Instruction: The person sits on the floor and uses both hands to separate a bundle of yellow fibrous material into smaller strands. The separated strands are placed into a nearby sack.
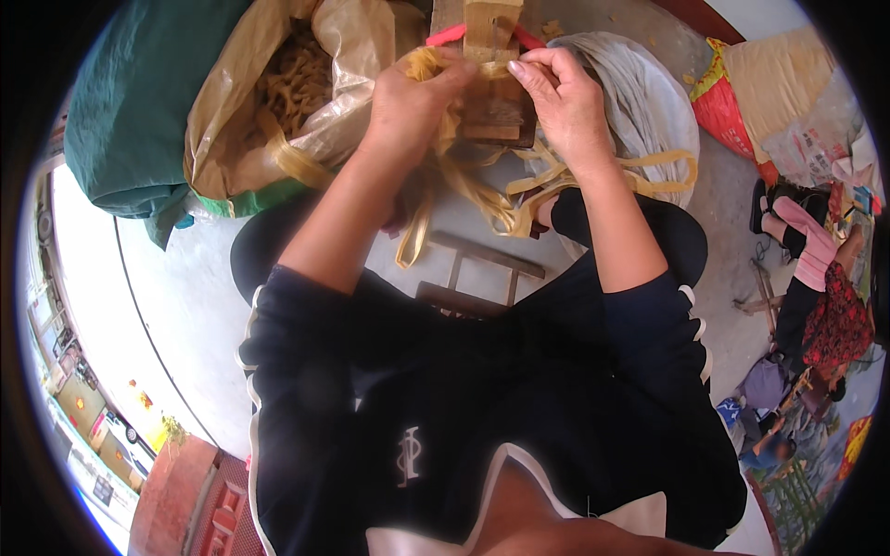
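At the top middle my left hand (413, 100) is closed on a bunched coil of yellow strip (423, 63). My right hand (567, 107) pinches the same kind of strip between thumb and fingers, and a short length (494, 70) runs between the hands. It passes across the front of a wooden block stand (493, 111), which has an upright piece and a red band (447, 36) at its sides. Loose loops of yellow strip (477, 193) hang below the stand, between my forearms and over my right wrist.
Left of my hands stands a tan woven sack (222, 120) holding curled brown-yellow pieces (298, 79), beside a green cloth bundle (139, 111). A pale cloth-covered bundle (640, 102) lies to the right. A small wooden stool (482, 269) sits below. Other people (820, 278) are at far right.
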The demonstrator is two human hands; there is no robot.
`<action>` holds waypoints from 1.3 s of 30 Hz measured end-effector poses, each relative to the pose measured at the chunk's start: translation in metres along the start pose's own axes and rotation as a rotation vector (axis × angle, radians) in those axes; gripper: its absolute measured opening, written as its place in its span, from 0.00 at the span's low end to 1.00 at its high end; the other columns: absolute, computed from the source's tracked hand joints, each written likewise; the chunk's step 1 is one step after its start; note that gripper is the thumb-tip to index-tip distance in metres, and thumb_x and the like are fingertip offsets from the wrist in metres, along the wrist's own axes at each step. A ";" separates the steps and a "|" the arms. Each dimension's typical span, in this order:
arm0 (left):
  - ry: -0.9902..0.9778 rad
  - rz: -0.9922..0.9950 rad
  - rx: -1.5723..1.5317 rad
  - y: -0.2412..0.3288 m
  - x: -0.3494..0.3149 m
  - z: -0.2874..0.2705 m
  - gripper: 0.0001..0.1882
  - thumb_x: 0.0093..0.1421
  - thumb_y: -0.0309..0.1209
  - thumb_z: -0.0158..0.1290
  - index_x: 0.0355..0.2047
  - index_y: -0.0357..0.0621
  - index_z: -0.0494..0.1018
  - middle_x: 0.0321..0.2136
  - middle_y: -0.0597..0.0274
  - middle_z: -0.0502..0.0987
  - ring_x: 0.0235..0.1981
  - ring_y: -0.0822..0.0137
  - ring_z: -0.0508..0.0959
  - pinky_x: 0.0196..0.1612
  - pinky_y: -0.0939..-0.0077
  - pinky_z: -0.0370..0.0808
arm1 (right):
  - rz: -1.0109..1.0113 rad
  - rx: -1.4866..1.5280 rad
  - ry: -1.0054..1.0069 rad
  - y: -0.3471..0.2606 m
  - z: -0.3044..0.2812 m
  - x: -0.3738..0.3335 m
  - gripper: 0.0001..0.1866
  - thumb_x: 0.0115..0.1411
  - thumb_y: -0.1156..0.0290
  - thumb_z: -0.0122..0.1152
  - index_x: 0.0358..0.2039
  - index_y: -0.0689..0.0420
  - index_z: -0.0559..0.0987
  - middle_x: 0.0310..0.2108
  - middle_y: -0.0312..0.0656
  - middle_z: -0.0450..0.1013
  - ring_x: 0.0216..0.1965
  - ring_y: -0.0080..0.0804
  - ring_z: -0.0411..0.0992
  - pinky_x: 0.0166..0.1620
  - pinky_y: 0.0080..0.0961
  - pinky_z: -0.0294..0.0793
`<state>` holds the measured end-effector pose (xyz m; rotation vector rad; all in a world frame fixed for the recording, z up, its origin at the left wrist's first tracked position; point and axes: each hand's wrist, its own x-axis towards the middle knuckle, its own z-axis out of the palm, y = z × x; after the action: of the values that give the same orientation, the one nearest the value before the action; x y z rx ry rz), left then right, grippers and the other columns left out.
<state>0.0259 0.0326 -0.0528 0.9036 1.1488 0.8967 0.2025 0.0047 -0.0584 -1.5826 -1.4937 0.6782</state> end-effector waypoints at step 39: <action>-0.297 0.112 1.735 0.019 -0.010 -0.214 0.13 0.54 0.31 0.51 0.40 0.51 0.78 0.43 0.59 0.78 0.45 0.53 0.76 0.48 0.62 0.71 | 0.232 0.515 -0.351 -0.017 -0.013 -0.037 0.10 0.62 0.70 0.55 0.40 0.62 0.76 0.28 0.38 0.74 0.26 0.20 0.69 0.31 0.16 0.70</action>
<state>-0.1875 0.0565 -0.0685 2.3614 1.4789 -0.4371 0.1987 -0.0351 -0.0428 -1.2817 -1.2391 1.4090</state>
